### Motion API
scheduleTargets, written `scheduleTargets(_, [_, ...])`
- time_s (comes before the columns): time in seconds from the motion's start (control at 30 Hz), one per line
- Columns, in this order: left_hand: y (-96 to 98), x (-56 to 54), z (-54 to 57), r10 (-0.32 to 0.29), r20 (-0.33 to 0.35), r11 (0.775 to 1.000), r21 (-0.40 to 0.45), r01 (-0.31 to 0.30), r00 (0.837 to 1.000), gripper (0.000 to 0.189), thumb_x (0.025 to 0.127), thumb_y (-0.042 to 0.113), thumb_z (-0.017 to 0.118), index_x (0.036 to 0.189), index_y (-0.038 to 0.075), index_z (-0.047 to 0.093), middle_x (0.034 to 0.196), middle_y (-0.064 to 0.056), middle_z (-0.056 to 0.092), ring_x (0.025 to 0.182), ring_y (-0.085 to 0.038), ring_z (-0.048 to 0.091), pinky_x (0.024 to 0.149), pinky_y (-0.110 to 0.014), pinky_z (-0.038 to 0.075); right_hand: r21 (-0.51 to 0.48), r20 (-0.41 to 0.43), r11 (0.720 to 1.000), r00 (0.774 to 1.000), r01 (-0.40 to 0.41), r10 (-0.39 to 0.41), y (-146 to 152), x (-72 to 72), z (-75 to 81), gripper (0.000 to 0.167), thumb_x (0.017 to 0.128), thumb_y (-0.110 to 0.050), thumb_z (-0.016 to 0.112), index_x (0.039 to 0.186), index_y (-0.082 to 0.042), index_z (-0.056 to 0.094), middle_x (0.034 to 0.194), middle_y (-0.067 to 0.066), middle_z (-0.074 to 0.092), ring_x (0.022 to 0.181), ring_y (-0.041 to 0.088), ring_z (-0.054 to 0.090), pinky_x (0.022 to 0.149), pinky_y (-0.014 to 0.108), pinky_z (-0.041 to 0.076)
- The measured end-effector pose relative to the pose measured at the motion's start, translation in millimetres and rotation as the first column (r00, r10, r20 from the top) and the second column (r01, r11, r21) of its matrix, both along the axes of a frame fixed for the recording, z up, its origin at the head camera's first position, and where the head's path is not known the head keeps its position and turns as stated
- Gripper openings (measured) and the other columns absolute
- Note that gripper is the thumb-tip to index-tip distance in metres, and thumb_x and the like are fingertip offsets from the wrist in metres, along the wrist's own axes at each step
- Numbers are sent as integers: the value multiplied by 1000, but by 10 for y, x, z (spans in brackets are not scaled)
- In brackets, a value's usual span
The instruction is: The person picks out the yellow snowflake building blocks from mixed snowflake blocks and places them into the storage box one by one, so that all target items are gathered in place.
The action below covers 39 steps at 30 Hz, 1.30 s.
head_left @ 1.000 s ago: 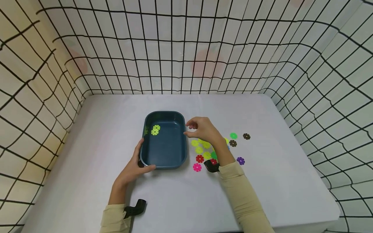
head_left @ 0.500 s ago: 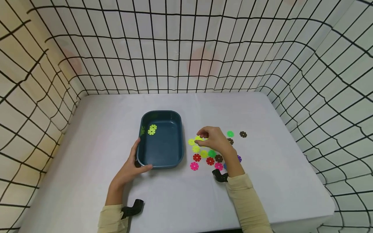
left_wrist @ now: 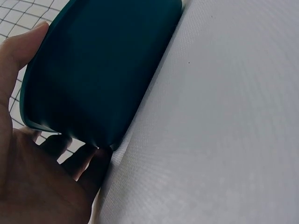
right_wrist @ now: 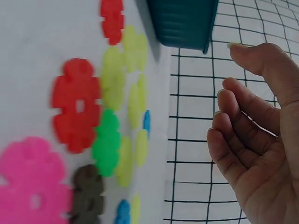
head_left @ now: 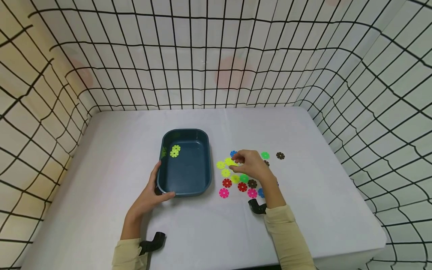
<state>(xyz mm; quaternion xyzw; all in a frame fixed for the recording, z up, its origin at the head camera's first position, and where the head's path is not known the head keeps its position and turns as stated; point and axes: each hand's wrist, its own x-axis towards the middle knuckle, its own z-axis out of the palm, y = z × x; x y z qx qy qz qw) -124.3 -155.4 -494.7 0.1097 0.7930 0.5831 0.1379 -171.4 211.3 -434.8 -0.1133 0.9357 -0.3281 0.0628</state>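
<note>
A dark blue plastic tray [head_left: 183, 172] lies on the white table with two yellow notched discs [head_left: 174, 153] inside. My left hand [head_left: 146, 198] grips its near left corner, thumb on the near rim and fingers along the outer left wall, as the left wrist view also shows around the tray [left_wrist: 107, 60]. My right hand [head_left: 251, 164] hovers above the loose discs to the tray's right. Thumb and fingers of this right hand [right_wrist: 261, 126] are apart, bent loosely, with nothing between them. Several yellow discs [head_left: 225, 173] lie just below and left of its fingertips.
Red [head_left: 242, 187], pink [head_left: 224, 193], green [head_left: 244, 178], brown [head_left: 252, 183] and blue discs [head_left: 233, 153] are scattered around the yellow ones. Farther right lie a green disc [head_left: 265, 155] and a brown disc [head_left: 280, 155]. Black wire mesh [head_left: 199, 69] surrounds the table's back and sides.
My right hand has moved from the tray's right rim back to the right, over the loose discs. My left hand stays on the tray's corner. The head view has shifted slightly.
</note>
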Motion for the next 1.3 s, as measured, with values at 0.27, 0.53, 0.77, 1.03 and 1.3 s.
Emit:
scheduleTargets(0.27, [0,1,8,-4,5,1000,3,4,1000,114,80,18,79,155,39,-4,164,-8,-11,150,-39,-4,113,-70,8,19,25,1000,1000,-11,11,59,76,-185,30,81,-25,79,101,-4,70,87,3,65,81,16,57,73,27,51])
scheduleTargets(0.53, [7,-12,9,-2,8,1000,-6,2,1000,114,79,19,79,155,39,-4,165,-8,-10,150,-40,-4,113,-70,9,70,90,998,996,1,-8,80,141,-265,33,79,-27,80,103,-6,70,92,3,69,87,15,61,80,32,54])
scheduleTargets(0.77, [11,-6,9,2,7,1000,-1,-2,1000,114,79,18,79,154,41,-4,165,-8,-11,150,-40,-4,113,-70,9,105,132,994,991,15,-28,71,173,-355,35,77,-25,82,104,-7,70,95,1,68,87,15,60,80,32,55])
scheduleTargets(1.03, [24,0,3,20,20,1000,-21,-19,1000,114,79,20,79,154,40,-4,165,-7,-10,150,-40,-2,113,-70,11,150,84,989,996,-14,1,79,174,-406,31,77,-24,81,100,-6,72,93,2,69,84,15,59,78,31,54])
scheduleTargets(1.3, [18,1,28,23,36,999,-33,-22,999,114,79,21,79,153,43,-5,165,-8,-10,150,-41,-2,112,-70,12,141,80,990,997,-9,-2,66,185,-429,27,77,-23,80,97,-7,72,91,2,68,83,15,58,78,32,54])
